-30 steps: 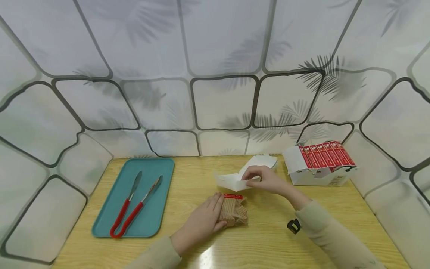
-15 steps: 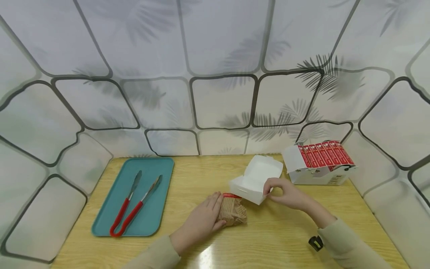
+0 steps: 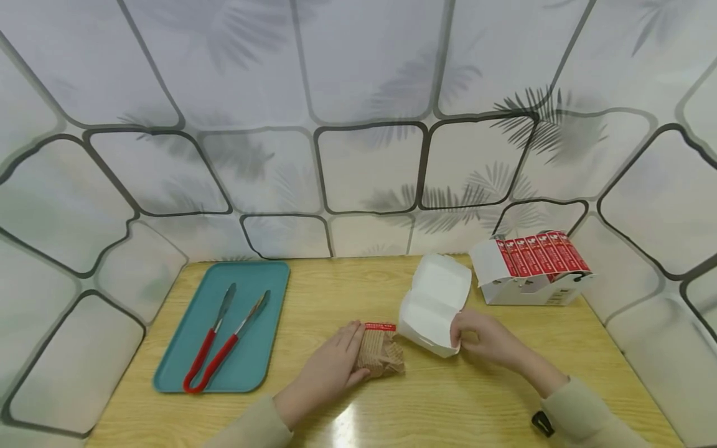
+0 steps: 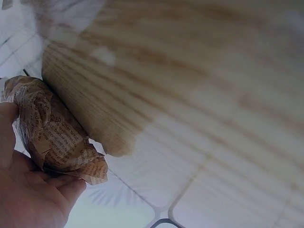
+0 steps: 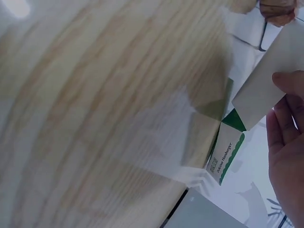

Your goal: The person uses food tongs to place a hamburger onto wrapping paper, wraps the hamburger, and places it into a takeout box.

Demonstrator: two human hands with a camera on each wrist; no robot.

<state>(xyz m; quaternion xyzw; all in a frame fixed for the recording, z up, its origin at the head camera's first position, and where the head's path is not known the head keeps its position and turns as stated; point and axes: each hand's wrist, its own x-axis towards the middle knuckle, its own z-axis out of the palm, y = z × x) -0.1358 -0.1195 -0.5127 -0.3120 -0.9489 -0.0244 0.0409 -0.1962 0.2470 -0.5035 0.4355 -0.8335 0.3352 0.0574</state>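
A paper-wrapped burger (image 3: 381, 358) in brown printed paper with a red strip lies on the wooden table. My left hand (image 3: 323, 371) holds it from its left side, fingers along the far edge and thumb at the near side. In the left wrist view, fingers and thumb reach round the crumpled wrapper (image 4: 54, 137). Just to its right stands a white hamburger box (image 3: 428, 314) with its lid folded back. My right hand (image 3: 486, 339) pinches the box's right wall between thumb and fingers. Green-edged print marks a box flap (image 5: 225, 154) in the right wrist view.
On the left, a teal tray (image 3: 168, 367) carries red-handled metal tongs (image 3: 208, 354). At the back right stands a white carton (image 3: 518, 294) packed with several red packets (image 3: 543, 255). Patterned walls (image 3: 370, 168) close the table in at the back and sides.
The right hand has drawn the hamburger box rightward and nearer, its inside now facing up more squarely. The left hand and wrapped burger have shifted slightly left.
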